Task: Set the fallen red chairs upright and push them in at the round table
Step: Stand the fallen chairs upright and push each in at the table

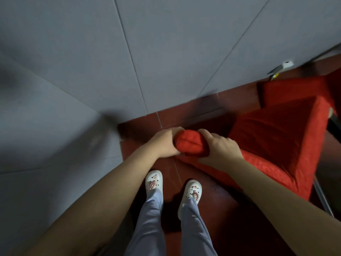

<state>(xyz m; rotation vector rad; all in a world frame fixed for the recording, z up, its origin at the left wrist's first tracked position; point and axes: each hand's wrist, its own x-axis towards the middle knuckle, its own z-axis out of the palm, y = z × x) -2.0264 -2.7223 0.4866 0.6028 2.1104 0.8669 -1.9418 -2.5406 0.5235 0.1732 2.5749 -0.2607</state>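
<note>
A red fabric-covered chair (276, 137) stands to my right on the dark red floor, its seat facing up and its backrest top (189, 145) rising toward me. My left hand (164, 143) grips the left end of the backrest top, fingers curled round it. My right hand (219, 145) holds the right end of the same top edge. A second red cushioned piece (291, 89) shows behind the seat; I cannot tell whether it belongs to another chair. The round table is out of view.
A grey panelled wall (129, 61) fills the upper left and meets the floor (147, 119) just ahead. My feet in white clogs (154, 182) stand close behind the chair. A metal chair leg (323, 198) shows at far right. A white object (282, 68) lies by the wall.
</note>
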